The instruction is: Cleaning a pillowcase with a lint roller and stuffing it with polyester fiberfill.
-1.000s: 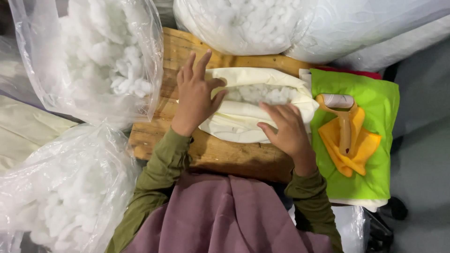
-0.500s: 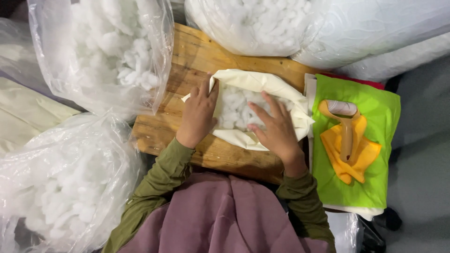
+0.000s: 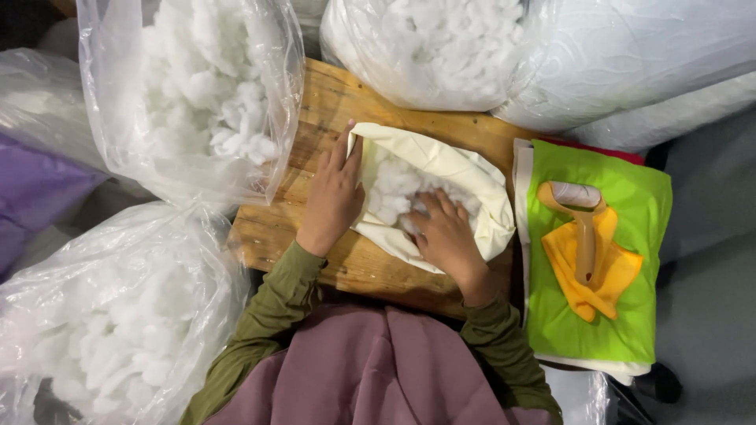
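Note:
A cream fabric cover (image 3: 461,169) lies open on the wooden table (image 3: 339,94), with white fibre stuffing (image 3: 394,185) showing inside it. My left hand (image 3: 335,197) holds the cover's left edge, fingers along the opening. My right hand (image 3: 441,236) is pushed into the stuffing inside the cover, its fingertips buried in the white fibre.
Clear plastic bags of white stuffing stand at the upper left (image 3: 197,86), lower left (image 3: 110,315) and top (image 3: 441,47). To the right lies a green cloth (image 3: 606,315) with an orange cloth and an orange-handled lint roller (image 3: 583,228) on it.
My left hand took hold of the cover's left edge and pulled the opening wider. My right hand moved from on top of the cover down into the stuffing.

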